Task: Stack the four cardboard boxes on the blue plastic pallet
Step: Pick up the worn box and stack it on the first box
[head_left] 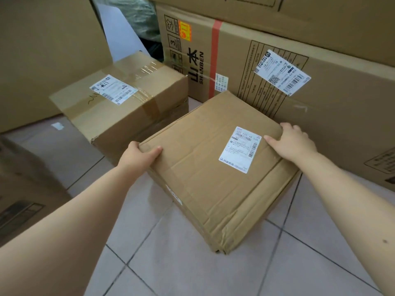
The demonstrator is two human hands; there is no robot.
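A flat, creased cardboard box (205, 167) with a white shipping label sits on the tiled floor in the middle of the view. My left hand (139, 157) grips its left corner, thumb on top. On the box's right corner rests my right hand (292, 142), fingers curled over the far edge. Behind and to the left stands a second, taller cardboard box (128, 107), taped, with a white label on top. No blue pallet is in view.
A long carton (299, 103) printed "SHANBEN" lies behind the box at the right, with another carton stacked on it. A tall cardboard wall (42, 50) fills the upper left. Another carton (23, 195) sits at the left edge. Light floor tiles (181, 263) spread in the foreground.
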